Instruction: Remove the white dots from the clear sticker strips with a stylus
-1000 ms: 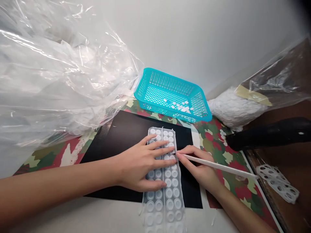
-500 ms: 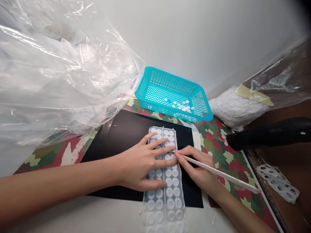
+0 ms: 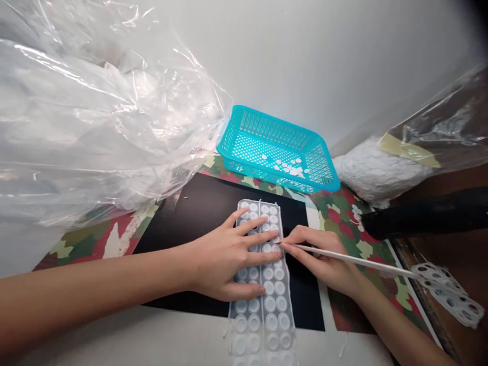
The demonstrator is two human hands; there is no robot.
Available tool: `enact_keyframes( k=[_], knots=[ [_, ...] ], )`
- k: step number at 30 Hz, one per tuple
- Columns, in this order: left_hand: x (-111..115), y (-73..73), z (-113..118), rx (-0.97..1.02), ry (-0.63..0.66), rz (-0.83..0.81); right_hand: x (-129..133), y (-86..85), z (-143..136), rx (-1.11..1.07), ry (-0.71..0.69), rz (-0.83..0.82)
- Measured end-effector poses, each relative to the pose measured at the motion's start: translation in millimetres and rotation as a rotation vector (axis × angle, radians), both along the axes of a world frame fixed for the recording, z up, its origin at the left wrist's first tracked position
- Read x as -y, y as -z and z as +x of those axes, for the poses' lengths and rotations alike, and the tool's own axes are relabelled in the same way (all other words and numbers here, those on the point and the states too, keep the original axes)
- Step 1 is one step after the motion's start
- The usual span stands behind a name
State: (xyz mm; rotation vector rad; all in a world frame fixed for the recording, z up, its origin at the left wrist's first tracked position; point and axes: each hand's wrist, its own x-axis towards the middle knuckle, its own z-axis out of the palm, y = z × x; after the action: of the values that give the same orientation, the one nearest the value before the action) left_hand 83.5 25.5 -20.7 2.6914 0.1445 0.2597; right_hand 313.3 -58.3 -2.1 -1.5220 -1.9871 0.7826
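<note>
A long translucent sheet point(image 3: 262, 325) with rows of round white pieces lies lengthwise on a black mat point(image 3: 198, 213). Across its upper half rests my left hand point(image 3: 232, 259), palm down, fingers spread flat over the rounds. At the sheet's right edge, my right hand point(image 3: 322, 254) pinches a slim white-handled tool point(image 3: 358, 260) close to its thin dark tip. That tip touches or nearly touches the sheet between the fingers of my left hand. The tool's handle slants back over my right wrist. Some rounds are covered by my left fingers.
A turquoise basket point(image 3: 328, 175) holding several small white discs stands behind the mat. Clear plastic bags point(image 3: 95, 117) bulge at the left; another white-filled bag point(image 3: 385, 168) sits at the right. Near the right edge are a black cylindrical object point(image 3: 427, 213) and a white holed sheet point(image 3: 450, 292).
The tool's handle has swung to a flatter slant, its back end rising, as my right hand turned slightly. My left hand stays spread on the sheet. The whole view has shifted a little.
</note>
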Motion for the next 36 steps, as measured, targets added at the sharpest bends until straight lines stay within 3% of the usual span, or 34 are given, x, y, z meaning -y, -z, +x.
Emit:
enact_keyframes(
  k=[7, 13, 27, 36],
  knots=[
    [-0.2, 0.2, -1.2, -0.048, 0.010, 0.012, -9.0, -6.7, 8.6, 0.026, -0.137, 0.002],
    [0.0, 0.1, -1.0, -0.057, 0.007, 0.011, -21.6, -12.7, 23.0, 0.034, -0.295, -0.105],
    [-0.5, 0.0, -0.5, -0.049, 0.010, 0.009, -37.2, -22.2, 34.1, 0.136, -0.478, -0.167],
    [0.6, 0.8, -1.5, 0.006, 0.001, 0.002, -32.2, -21.3, 33.5, 0.181, -0.450, -0.083]
  ],
)
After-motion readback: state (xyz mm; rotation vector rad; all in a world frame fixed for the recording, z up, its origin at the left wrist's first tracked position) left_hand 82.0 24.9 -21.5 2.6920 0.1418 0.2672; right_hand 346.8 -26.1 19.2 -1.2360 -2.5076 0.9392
